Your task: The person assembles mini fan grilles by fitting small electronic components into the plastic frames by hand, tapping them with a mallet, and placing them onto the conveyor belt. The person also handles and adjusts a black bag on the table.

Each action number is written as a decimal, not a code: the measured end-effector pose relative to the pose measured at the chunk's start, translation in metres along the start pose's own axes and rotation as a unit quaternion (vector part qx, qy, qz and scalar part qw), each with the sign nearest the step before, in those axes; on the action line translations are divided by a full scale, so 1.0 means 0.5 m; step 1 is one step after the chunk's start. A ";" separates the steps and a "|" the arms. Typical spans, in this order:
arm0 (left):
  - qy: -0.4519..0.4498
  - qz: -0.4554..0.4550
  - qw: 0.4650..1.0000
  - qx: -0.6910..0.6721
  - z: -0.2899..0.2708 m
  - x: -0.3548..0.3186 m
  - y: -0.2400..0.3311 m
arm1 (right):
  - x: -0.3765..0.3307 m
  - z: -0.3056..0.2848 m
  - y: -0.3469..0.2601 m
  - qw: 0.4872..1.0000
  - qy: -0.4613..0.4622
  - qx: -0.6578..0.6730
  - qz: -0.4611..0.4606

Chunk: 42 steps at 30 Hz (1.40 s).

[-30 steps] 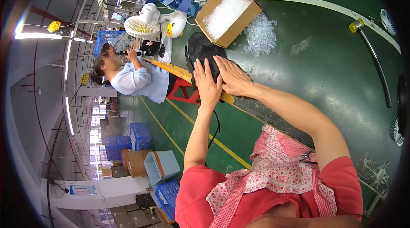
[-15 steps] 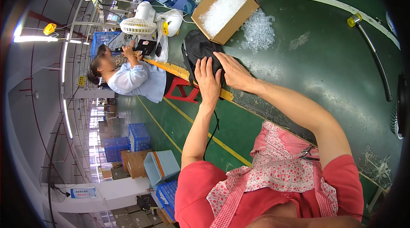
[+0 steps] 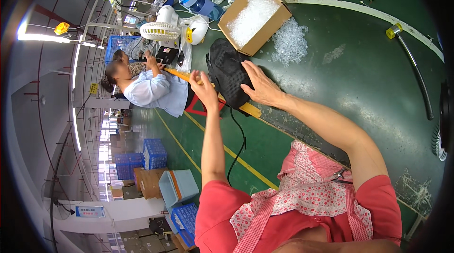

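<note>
A soft, rounded black mesh-fabric item [image 3: 227, 66], bag-like in shape, rests at the table's yellow-edged near side. Its exact kind does not show. My right hand [image 3: 263, 85] lies against its right side with the fingers spread. Just off its left side, my left hand [image 3: 205, 91] is raised with fingers apart and nothing visible in it. A thin black cord [image 3: 244, 139] hangs below the table edge near the item.
Behind the item stands an open cardboard box [image 3: 272, 30] of small clear plastic pieces, with a loose pile [image 3: 289, 44] beside it. A blue bottle [image 3: 201, 4], a white fan [image 3: 161, 30] and a black-handled hammer [image 3: 416, 71] lie around. A co-worker [image 3: 156, 89] sits at left.
My left hand has lifted off the black item and moved left. My right hand has slid slightly to the right along its side, and the item looks fuller and more upright.
</note>
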<state>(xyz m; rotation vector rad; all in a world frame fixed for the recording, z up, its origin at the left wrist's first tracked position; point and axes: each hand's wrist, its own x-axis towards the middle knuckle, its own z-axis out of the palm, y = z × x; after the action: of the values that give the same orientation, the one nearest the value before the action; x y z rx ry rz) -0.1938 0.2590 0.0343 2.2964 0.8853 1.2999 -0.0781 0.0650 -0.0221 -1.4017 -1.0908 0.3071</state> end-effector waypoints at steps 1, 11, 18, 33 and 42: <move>-0.027 -0.063 0.998 0.011 -0.014 0.048 -0.054 | 0.003 0.008 -0.017 1.000 -0.002 0.009 -0.002; -0.365 -0.533 0.744 -0.171 0.076 0.231 -0.114 | 0.000 0.015 -0.022 0.994 -0.067 -0.084 -0.011; -0.378 -0.542 0.737 -0.143 0.056 0.205 -0.049 | -0.001 0.011 -0.014 0.989 -0.088 -0.121 -0.017; -0.376 -0.516 0.696 -0.329 0.082 0.174 -0.064 | 0.001 0.010 -0.018 0.990 -0.091 -0.111 -0.013; -0.217 -0.419 0.764 -0.440 0.001 0.065 -0.014 | 0.007 0.009 -0.027 0.999 -0.032 0.004 0.013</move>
<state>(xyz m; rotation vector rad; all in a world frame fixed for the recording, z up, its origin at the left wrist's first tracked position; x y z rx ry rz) -0.1835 0.2859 0.0506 1.1129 0.7383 0.5195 -0.0854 0.0676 -0.0095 -1.4089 -1.1232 0.3771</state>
